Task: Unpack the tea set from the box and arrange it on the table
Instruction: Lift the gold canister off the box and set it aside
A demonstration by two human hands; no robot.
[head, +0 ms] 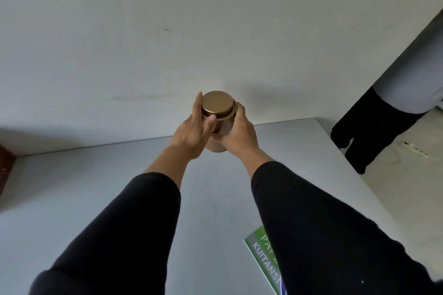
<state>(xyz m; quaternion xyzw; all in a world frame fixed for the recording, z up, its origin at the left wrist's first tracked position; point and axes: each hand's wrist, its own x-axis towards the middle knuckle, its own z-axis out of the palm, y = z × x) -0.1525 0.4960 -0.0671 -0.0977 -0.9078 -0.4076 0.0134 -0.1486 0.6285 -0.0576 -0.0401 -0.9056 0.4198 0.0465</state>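
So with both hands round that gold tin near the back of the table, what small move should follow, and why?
Probably lower the round gold metal tin straight down and let go. The left hand and right hand both hold it, lid on and upright, at the far edge of the grey table. Whether its base already touches the tabletop cannot be told, so ease it down gently.

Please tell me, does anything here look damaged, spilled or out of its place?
Nothing stands out. The gold tin has its lid on and shows no dents; the left hand and right hand hold it. A green booklet lies flat on the table.
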